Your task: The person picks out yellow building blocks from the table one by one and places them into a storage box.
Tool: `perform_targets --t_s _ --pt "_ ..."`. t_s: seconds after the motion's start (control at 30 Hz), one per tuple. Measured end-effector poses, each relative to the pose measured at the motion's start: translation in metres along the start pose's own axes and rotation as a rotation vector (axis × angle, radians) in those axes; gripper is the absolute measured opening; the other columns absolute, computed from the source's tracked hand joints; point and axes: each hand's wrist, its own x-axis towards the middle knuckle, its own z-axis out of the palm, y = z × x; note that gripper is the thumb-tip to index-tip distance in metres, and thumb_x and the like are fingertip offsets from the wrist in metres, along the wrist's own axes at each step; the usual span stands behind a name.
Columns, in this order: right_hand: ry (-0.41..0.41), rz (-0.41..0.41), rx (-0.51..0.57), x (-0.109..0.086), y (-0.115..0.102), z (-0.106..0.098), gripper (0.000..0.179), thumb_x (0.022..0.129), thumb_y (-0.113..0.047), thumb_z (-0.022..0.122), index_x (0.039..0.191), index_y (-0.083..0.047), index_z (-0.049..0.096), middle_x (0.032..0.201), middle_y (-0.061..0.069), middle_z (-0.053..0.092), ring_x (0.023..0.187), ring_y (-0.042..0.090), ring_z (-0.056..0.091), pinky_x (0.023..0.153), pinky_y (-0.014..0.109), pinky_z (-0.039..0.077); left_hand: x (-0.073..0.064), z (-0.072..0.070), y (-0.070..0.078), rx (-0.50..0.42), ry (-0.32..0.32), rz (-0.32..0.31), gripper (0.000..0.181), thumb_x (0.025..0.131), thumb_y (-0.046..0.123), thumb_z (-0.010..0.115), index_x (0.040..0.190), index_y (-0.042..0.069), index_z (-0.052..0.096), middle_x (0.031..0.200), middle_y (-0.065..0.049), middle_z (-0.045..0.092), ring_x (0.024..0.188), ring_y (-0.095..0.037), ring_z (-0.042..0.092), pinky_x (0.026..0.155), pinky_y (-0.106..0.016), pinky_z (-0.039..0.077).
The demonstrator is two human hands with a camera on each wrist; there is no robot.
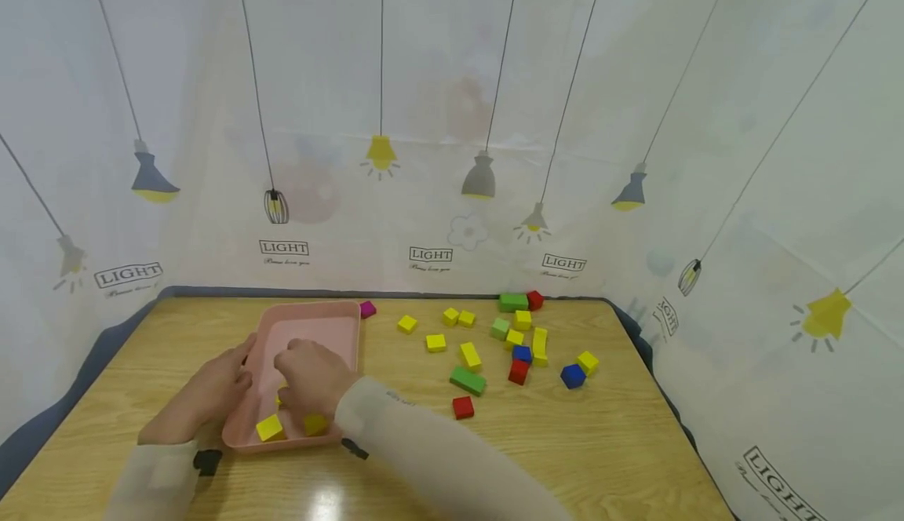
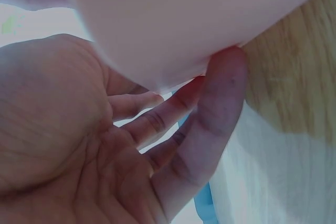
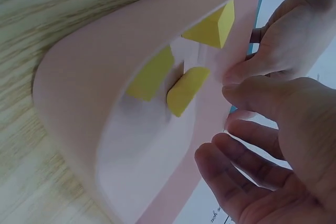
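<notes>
A pink tray [image 1: 293, 447] sits at the left of the table with three yellow blocks in it: one block [image 1: 270, 428] at its near left corner, another block [image 1: 315, 425] at the near side, and a round-edged block [image 3: 187, 92] further in. My left hand [image 1: 208, 395] grips the tray's left side, thumb at the rim and fingers against the outer wall [image 2: 184, 19]. Over the tray hovers my right hand [image 1: 314, 376], its fingers loosely bent and nothing between them in the right wrist view. In the head view it partly covers the blocks.
Right of the tray, loose blocks lie scattered: several yellow ones [image 1: 470, 356], green ones [image 1: 468, 380], red ones [image 1: 462, 407] and blue ones [image 1: 574, 376]. A magenta block [image 1: 368, 309] is beside the tray's far right corner. A lamp-printed curtain [image 1: 424, 215] surrounds the table [image 1: 600, 450].
</notes>
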Motion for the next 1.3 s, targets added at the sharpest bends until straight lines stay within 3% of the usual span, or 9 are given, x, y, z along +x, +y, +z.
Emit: perform_targets --t_s 0.33,0.67,0.9,1.1,1.3 --pt "0.012 0.037 0.101 -0.003 0.024 -0.003 0.04 0.111 -0.041 0.081 0.149 -0.027 0.078 0.137 -0.012 0.076 0.113 0.002 0.067 0.11 0.017 0.062 -0.002 0.001 0.003 -0.002 -0.001 -0.004 0.074 0.116 0.003 0.056 0.177 -0.017 0.018 0.176 -0.049 0.033 0.161 -0.071 0.04 0.128 -0.081 0.042" --pt "0.103 0.1 0.108 -0.015 0.062 -0.006 0.047 0.109 -0.043 0.083 0.151 -0.022 0.078 0.138 -0.005 0.073 0.102 0.006 0.065 0.091 0.018 0.066 0.001 0.001 0.004 0.017 -0.016 -0.032 0.075 0.116 0.004 0.057 0.177 -0.017 0.018 0.175 -0.05 0.035 0.159 -0.069 0.045 0.128 -0.081 0.043" --pt "0.165 0.142 0.125 -0.017 0.093 0.0 0.056 0.107 -0.052 0.084 0.153 -0.022 0.077 0.151 -0.003 0.074 0.129 0.015 0.073 0.115 0.033 0.067 0.001 0.0 0.004 0.031 -0.001 -0.02 0.075 0.114 0.002 0.058 0.175 -0.02 0.021 0.172 -0.051 0.039 0.151 -0.064 0.056 0.126 -0.08 0.048" --pt "0.183 0.206 0.145 -0.022 0.115 0.001 0.066 0.106 -0.057 0.082 0.165 -0.03 0.068 0.169 0.003 0.068 0.15 0.026 0.069 0.122 0.05 0.066 0.001 0.001 0.002 0.036 0.016 -0.004 0.075 0.112 0.002 0.059 0.174 -0.021 0.023 0.171 -0.051 0.04 0.152 -0.067 0.054 0.124 -0.08 0.05" --pt "0.18 0.207 0.163 -0.03 0.144 0.007 0.075 0.107 -0.059 0.078 0.172 -0.027 0.06 0.176 0.011 0.061 0.158 0.034 0.064 0.123 0.058 0.064 0.002 0.003 0.003 0.034 0.013 -0.015 0.075 0.113 0.002 0.058 0.175 -0.02 0.022 0.171 -0.05 0.041 0.152 -0.066 0.055 0.124 -0.079 0.051"
